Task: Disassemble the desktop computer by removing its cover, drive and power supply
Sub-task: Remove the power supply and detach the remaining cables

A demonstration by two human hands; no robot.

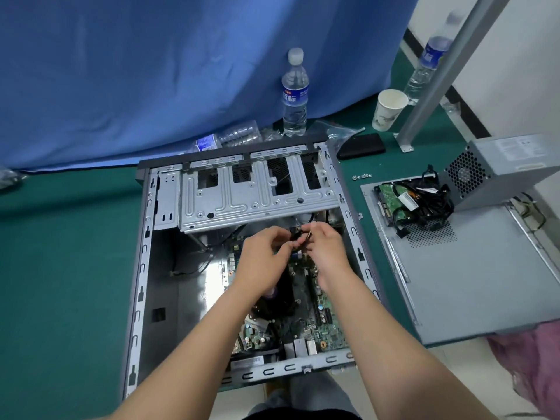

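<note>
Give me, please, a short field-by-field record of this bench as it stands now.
case: open case on the green mat, motherboard exposed
cover: off, flat on the mat right of the case
drive: out, lying on the cover
power supply: out, resting on the cover's far end, its cables over the drive
left hand: pinching a small black connector
right hand: pinching the same connector
screws: loose on the mat beyond the cover
behind: upright bottle, paper cup

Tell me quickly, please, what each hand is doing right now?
Left hand: fingers pinch the small black cable connector over the motherboard.
Right hand: fingers pinch the same connector.
</note>
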